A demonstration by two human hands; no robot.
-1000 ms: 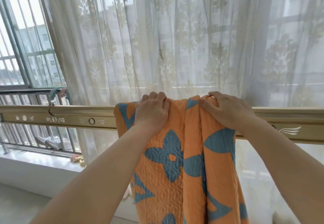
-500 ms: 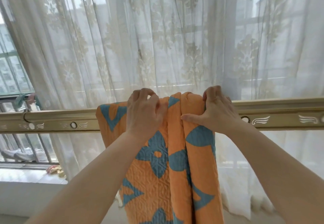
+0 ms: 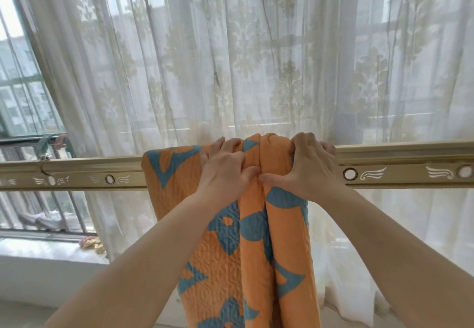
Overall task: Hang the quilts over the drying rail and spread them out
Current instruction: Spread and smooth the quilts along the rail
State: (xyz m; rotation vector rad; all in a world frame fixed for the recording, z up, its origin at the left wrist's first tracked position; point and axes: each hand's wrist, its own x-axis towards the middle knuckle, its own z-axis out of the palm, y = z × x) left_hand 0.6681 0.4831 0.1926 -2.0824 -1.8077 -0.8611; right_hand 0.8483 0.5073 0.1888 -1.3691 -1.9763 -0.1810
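An orange quilt with blue flower shapes (image 3: pixel 225 271) hangs bunched in folds over a gold drying rail (image 3: pixel 400 171) that runs across the view. My left hand (image 3: pixel 225 171) rests on top of the quilt at the rail, fingers curled over the fabric. My right hand (image 3: pixel 305 168) grips the quilt's right-hand folds at the rail, thumb pressed into the cloth. The two thumbs nearly touch. The quilt's far side behind the rail is hidden.
A sheer white patterned curtain (image 3: pixel 256 58) hangs right behind the rail. At the left are window bars (image 3: pixel 28 112) with shoes (image 3: pixel 43 221) outside them, and a tiled sill (image 3: pixel 38 249) with a small yellow item (image 3: pixel 93 243). The rail is bare on both sides of the quilt.
The view has shifted, so quilt and rail sit differently in frame. My right hand went from lying flat on the quilt to pinching its right folds. My thumbs came closer together.
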